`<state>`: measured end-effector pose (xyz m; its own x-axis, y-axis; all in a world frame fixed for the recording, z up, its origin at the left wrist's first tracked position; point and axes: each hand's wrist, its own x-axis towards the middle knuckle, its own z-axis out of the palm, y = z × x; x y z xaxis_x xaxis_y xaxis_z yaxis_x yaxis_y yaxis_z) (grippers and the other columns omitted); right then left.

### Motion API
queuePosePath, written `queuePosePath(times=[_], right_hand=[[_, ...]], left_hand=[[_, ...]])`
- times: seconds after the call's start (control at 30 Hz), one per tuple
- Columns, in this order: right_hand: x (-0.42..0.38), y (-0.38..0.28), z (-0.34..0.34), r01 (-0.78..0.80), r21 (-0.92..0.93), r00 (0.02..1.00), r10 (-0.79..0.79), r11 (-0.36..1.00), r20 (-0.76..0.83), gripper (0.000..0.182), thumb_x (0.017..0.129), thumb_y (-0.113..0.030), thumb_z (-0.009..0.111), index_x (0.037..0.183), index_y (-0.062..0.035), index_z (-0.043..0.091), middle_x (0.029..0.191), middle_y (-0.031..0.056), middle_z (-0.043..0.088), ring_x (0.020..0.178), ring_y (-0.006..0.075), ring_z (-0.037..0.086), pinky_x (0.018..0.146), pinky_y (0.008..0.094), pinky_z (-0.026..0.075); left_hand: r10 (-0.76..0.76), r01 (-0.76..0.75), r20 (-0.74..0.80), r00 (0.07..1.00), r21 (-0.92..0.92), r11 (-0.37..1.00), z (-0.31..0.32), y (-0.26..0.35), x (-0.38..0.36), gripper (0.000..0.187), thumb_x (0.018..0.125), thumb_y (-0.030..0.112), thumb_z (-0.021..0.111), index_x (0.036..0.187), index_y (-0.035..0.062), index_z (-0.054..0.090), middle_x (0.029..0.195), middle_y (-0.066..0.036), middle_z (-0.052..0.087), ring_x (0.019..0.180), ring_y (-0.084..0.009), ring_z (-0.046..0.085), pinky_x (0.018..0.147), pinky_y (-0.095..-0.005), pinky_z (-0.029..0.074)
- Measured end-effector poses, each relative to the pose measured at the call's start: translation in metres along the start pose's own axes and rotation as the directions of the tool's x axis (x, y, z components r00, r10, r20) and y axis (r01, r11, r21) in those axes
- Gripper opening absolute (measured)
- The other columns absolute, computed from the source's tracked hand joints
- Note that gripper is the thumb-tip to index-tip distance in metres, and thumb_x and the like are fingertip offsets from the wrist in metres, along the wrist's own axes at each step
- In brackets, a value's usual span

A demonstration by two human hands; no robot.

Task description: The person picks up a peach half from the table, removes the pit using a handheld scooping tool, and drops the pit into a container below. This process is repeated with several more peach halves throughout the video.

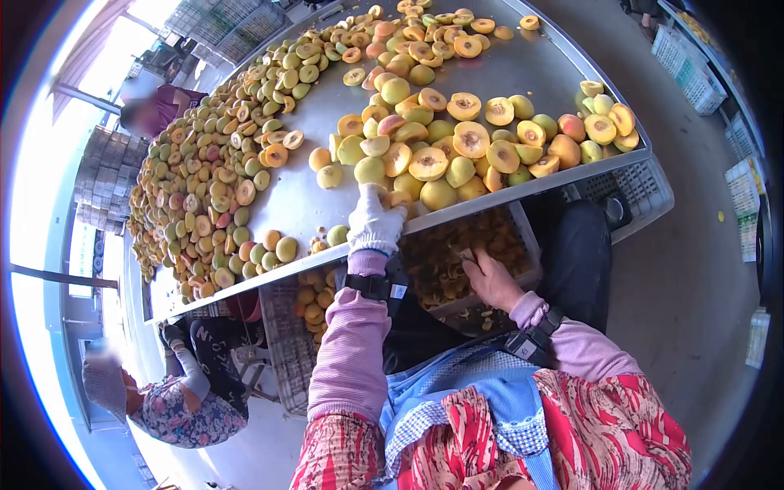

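Observation:
My left hand point(376, 220), in a white knit glove, reaches over the table's near edge into a pile of halved yellow peaches point(429, 163). Its fingers close around a peach half point(398, 198) at the edge of that pile; the glove hides part of the grip. Below the table edge is my bare right hand point(493, 282), its fingers pinched on a small, thin tool point(459, 251) whose tip is hard to make out. Under this hand a plastic crate point(531, 237) holds brown pits and scraps.
A metal table point(306, 184) with a raised rim carries a larger heap of peach halves point(220, 188) on its left. Another crate point(290, 351) with peaches stands below. One person point(184, 400) sits at the left; another point(167, 106) is across the table. Crates point(690, 69) line the right side.

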<state>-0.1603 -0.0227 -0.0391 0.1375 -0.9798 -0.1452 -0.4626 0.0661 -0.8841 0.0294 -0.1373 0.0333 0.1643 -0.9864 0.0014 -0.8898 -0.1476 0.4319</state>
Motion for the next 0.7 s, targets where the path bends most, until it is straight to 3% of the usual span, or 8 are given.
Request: queuePosePath(times=[0.07,0.1,0.13,0.2,0.27,0.37,0.43,0.7], right_hand=[[-0.003,-0.041,-0.019,0.148,0.121,0.987,-0.14,0.981,-0.075,0.023,0.093,-0.025,0.045,0.102,-0.0039,0.049,0.089,0.0214,0.062,0.083,0.0404,0.06,0.068,0.0421,0.046],[-0.006,-0.06,-0.027,0.047,0.271,0.997,-0.062,0.962,0.047,0.022,0.093,-0.024,0.046,0.102,-0.0041,0.049,0.089,0.0217,0.062,0.084,0.0419,0.058,0.068,0.0414,0.046],[-0.01,-0.077,-0.034,-0.072,0.4,0.983,-0.003,0.914,0.183,0.022,0.093,-0.024,0.047,0.102,-0.0042,0.048,0.088,0.0219,0.061,0.084,0.0434,0.057,0.067,0.0406,0.045],[-0.016,-0.09,-0.035,-0.102,0.428,0.967,-0.012,0.898,0.254,0.022,0.093,-0.024,0.047,0.102,-0.0037,0.048,0.086,0.0222,0.059,0.084,0.0446,0.055,0.066,0.0404,0.045],[-0.019,-0.077,-0.018,0.23,0.311,0.952,-0.28,0.922,0.125,0.024,0.093,-0.026,0.047,0.101,-0.0029,0.047,0.084,0.0229,0.058,0.083,0.0438,0.055,0.066,0.0411,0.044],[-0.025,-0.066,-0.012,0.175,0.265,0.966,-0.217,0.948,0.139,0.026,0.094,-0.027,0.045,0.1,-0.0013,0.047,0.088,0.0245,0.058,0.085,0.0432,0.055,0.069,0.0404,0.044],[-0.029,-0.069,-0.011,0.117,0.257,0.968,-0.168,0.959,0.185,0.027,0.094,-0.027,0.044,0.099,-0.0009,0.047,0.089,0.025,0.057,0.087,0.0432,0.055,0.07,0.0403,0.044],[-0.019,-0.079,0.005,0.017,0.339,0.973,-0.094,0.94,0.211,0.031,0.095,-0.027,0.042,0.109,0.0007,0.048,0.088,0.0206,0.061,0.081,0.0337,0.06,0.071,0.0376,0.047]], left_hand=[[0.064,-0.153,-0.207,0.976,-0.45,0.88,0.0,0.003,-0.012,0.037,0.076,0.022,0.063,0.109,0.0106,0.052,0.091,-0.011,0.062,0.08,-0.0284,0.062,0.072,-0.0381,0.05],[-0.041,-0.066,-0.117,0.992,-0.777,0.626,-0.013,0.015,-0.023,0.035,0.077,0.014,0.059,0.111,0.01,0.051,0.096,-0.009,0.058,0.085,-0.0256,0.06,0.074,-0.0382,0.051],[-0.039,-0.066,-0.116,0.992,-0.778,0.625,-0.014,0.016,-0.034,0.035,0.077,0.014,0.059,0.111,0.01,0.051,0.096,-0.009,0.058,0.085,-0.0256,0.06,0.074,-0.0382,0.051],[-0.046,0.203,0.215,0.975,-0.96,-0.192,-0.017,0.012,-0.055,0.039,0.075,0.012,0.06,0.112,0.0066,0.049,0.104,-0.014,0.056,0.092,-0.028,0.058,0.08,-0.0437,0.049],[0.009,0.357,0.417,0.909,-0.765,-0.536,-0.02,0.013,-0.079,0.04,0.083,0.024,0.056,0.114,0.0002,0.046,0.112,-0.018,0.052,0.101,-0.0364,0.053,0.089,-0.0543,0.043],[0.12,0.39,0.393,0.912,-0.732,-0.558,-0.008,0.006,-0.099,0.046,0.087,0.034,0.052,0.117,-0.0004,0.044,0.115,-0.02,0.05,0.103,-0.0384,0.051,0.09,-0.0539,0.043],[-0.038,0.328,0.411,0.911,-0.778,-0.536,-0.002,0.006,-0.106,0.045,0.089,0.033,0.047,0.118,-0.0018,0.044,0.115,-0.02,0.051,0.103,-0.0377,0.051,0.09,-0.0517,0.044],[-0.171,0.168,0.265,0.949,-0.884,-0.436,0.021,0.007,-0.113,0.035,0.088,0.031,0.049,0.113,0.0072,0.053,0.105,-0.009,0.056,0.093,-0.0267,0.054,0.082,-0.0453,0.049]])
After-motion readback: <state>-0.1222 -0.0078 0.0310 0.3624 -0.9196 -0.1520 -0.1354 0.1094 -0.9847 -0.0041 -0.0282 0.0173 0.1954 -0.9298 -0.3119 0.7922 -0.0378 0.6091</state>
